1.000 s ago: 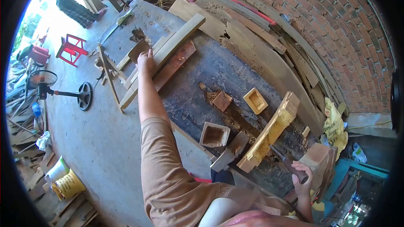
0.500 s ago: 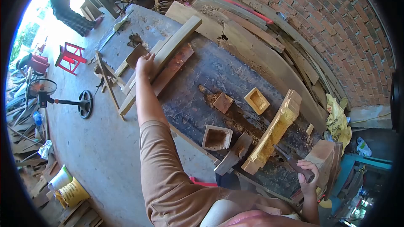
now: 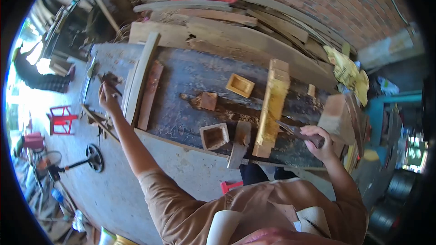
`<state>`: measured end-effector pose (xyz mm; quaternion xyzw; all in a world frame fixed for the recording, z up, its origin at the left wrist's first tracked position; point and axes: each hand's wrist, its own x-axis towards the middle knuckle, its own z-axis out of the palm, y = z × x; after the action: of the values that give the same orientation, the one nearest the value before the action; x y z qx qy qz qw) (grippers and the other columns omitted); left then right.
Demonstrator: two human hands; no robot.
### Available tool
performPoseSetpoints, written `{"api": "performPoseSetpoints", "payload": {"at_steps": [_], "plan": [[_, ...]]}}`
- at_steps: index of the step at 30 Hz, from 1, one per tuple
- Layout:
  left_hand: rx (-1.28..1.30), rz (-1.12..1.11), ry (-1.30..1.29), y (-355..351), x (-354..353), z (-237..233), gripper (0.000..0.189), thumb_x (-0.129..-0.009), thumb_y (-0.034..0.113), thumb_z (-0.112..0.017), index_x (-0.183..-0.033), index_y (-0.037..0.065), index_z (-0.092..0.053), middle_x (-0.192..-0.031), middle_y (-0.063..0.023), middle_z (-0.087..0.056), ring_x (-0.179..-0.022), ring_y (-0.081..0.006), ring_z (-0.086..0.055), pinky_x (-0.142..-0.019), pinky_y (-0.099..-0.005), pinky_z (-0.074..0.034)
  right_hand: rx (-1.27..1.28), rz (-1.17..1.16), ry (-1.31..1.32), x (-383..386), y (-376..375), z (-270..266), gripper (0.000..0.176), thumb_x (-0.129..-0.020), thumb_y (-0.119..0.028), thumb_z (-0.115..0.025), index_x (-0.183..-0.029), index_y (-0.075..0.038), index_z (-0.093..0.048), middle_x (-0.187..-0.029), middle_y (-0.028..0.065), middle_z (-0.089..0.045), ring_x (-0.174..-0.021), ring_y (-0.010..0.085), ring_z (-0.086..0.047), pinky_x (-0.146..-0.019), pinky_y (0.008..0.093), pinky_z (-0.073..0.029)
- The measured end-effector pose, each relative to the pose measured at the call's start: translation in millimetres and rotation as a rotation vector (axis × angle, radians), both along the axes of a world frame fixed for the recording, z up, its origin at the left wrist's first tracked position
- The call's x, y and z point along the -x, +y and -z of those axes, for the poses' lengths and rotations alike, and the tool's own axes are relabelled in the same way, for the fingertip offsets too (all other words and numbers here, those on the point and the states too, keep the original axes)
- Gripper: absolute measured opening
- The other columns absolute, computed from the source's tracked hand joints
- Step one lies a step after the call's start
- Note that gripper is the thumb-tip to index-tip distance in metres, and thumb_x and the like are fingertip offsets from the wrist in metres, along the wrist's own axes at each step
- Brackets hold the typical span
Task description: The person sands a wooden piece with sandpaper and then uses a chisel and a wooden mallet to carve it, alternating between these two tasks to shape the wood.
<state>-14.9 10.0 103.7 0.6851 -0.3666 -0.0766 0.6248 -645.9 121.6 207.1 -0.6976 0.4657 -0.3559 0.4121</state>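
Moved away from the long boards since the earlier frame, with the left hand [image 3: 107, 99] now in the upper left of the frame, just beside them, and with one thin brown piece [image 3: 116, 90] turned nearly edge-on. Turned as a whole view too, showing the bench [image 3: 186, 70] lying more level across the middle. Pinching that one piece narrowly in the left fingers, near a dark patch on the bench, slightly blurred. Closing the right hand [image 3: 319, 142] around one wooden-handled tool [image 3: 294, 130], right of center, with the metal end pointing left at one rough yellow beam [image 3: 272, 113]; hard to tell whether touching it. Counting two hollowed wooden boxes on the bench: one yellow box [image 3: 240, 85] above center and one pale box [image 3: 214, 136] below it. Also seeing one small square block [image 3: 209, 101] between them at left, one short grey board [image 3: 239, 145] just left of the beam, and one big wooden block [image 3: 333, 114] at right. Showing one thick pale board [image 3: 145, 75] and one reddish board [image 3: 150, 95] side by side at left. Beyond the bench, showing one red stool [image 3: 62, 120] and one fan [image 3: 48, 159] at left, plus one person [image 3: 38, 77] at upper left.
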Motion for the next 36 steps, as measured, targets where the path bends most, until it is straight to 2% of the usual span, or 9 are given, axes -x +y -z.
{"api": "performPoseSetpoints", "payload": {"at_steps": [9,14,20,22,24,26,30,34,36], "plan": [[-0.124,0.294,0.536,85.5,227.3,-52.3,0.042,-0.081,0.035,-0.053,-0.107,0.002,-0.054,-0.108,-0.0125,-0.050,-0.101,-0.0234,-0.048,-0.076,-0.0394,-0.045,0.087,-0.070,0.094,17.7,17.3,-3.1,0.025,-0.062,-0.004,-0.069,-0.083,-0.004,-0.055,-0.094,0.0097,-0.059,-0.092,0.0237,-0.056,-0.080,0.0318,-0.045],[-0.374,0.586,0.981,141.0,333.7,-8.9,0.033,-0.084,0.027,-0.050,-0.107,0.002,-0.053,-0.096,-0.0046,-0.054,-0.082,-0.0118,-0.052,-0.068,-0.0246,-0.042,0.232,-0.017,0.369,37.7,24.2,-28.9,0.020,-0.067,-0.013,-0.066,-0.084,-0.010,-0.056,-0.103,0.0076,-0.057,-0.097,0.0220,-0.054,-0.079,0.0306,-0.047],[-0.503,0.795,0.914,179.1,426.6,-32.8,0.033,-0.086,0.024,-0.047,-0.109,0.001,-0.052,-0.099,-0.0040,-0.054,-0.087,-0.0109,-0.051,-0.073,-0.0256,-0.042,0.395,-0.153,0.675,78.9,19.3,50.3,0.023,-0.075,-0.017,-0.058,-0.097,-0.012,-0.055,-0.122,0.0082,-0.043,-0.106,0.0204,-0.049,-0.073,0.0327,-0.049],[-0.494,0.846,0.901,181.8,437.8,-37.7,0.033,-0.086,0.024,-0.047,-0.110,0.001,-0.051,-0.106,-0.0045,-0.052,-0.092,-0.0115,-0.050,-0.075,-0.0267,-0.042,-0.014,-0.016,0.568,80.2,26.5,81.2,0.022,-0.078,-0.020,-0.052,-0.099,-0.012,-0.054,-0.123,0.0085,-0.042,-0.112,0.0218,-0.042,-0.071,0.0310,-0.049],[-0.528,0.903,0.843,180.1,441.5,-39.5,0.033,-0.086,0.025,-0.047,-0.110,0.002,-0.052,-0.110,-0.0036,-0.051,-0.096,-0.0119,-0.048,-0.075,-0.0267,-0.041,0.057,-0.017,0.619,91.8,35.2,109.8,0.019,-0.079,-0.020,-0.048,-0.095,-0.011,-0.054,-0.124,0.0095,-0.041,-0.118,0.0239,-0.035,-0.067,0.0303,-0.050],[-0.577,0.897,0.784,177.6,445.9,-45.8,0.033,-0.086,0.026,-0.047,-0.110,0.003,-0.052,-0.111,-0.0031,-0.051,-0.097,-0.0119,-0.047,-0.075,-0.0267,-0.040,0.378,-0.369,0.844,104.2,47.0,125.8,0.013,-0.078,-0.014,-0.047,-0.087,-0.008,-0.053,-0.125,0.0088,-0.040,-0.120,0.0229,-0.031,-0.061,0.0277,-0.050],[-0.608,0.920,0.712,172.5,460.3,-55.3,0.032,-0.086,0.027,-0.049,-0.109,0.006,-0.054,-0.111,-0.0014,-0.051,-0.098,-0.0108,-0.047,-0.075,-0.0263,-0.040,0.506,-0.358,0.890,110.1,66.3,175.8,0.010,-0.077,-0.012,-0.046,-0.084,-0.010,-0.053,-0.124,0.0086,-0.040,-0.120,0.0232,-0.031,-0.063,0.0298,-0.051],[-0.611,0.967,0.724,172.5,483.6,-57.9,0.033,-0.085,0.028,-0.049,-0.109,0.006,-0.054,-0.111,-0.0012,-0.051,-0.098,-0.0112,-0.047,-0.077,-0.0267,-0.040,0.535,-0.341,0.850,108.2,71.7,197.4,0.036,-0.080,-0.006,-0.039,-0.114,-0.016,-0.044,-0.132,0.0081,-0.030,-0.124,0.0218,-0.024,-0.070,0.0278,-0.051],[-0.635,1.081,0.633,175.3,493.9,-60.0,0.037,-0.086,0.030,-0.047,-0.114,0.005,-0.050,-0.116,-0.0027,-0.049,-0.105,-0.0151,-0.044,-0.081,-0.0293,-0.037,0.468,-0.402,0.964,109.9,70.0,208.2,0.051,-0.082,-0.005,-0.036,-0.129,-0.024,-0.027,-0.138,0.0065,-0.017,-0.126,0.0218,-0.020,-0.088,0.0368,-0.041]]}}
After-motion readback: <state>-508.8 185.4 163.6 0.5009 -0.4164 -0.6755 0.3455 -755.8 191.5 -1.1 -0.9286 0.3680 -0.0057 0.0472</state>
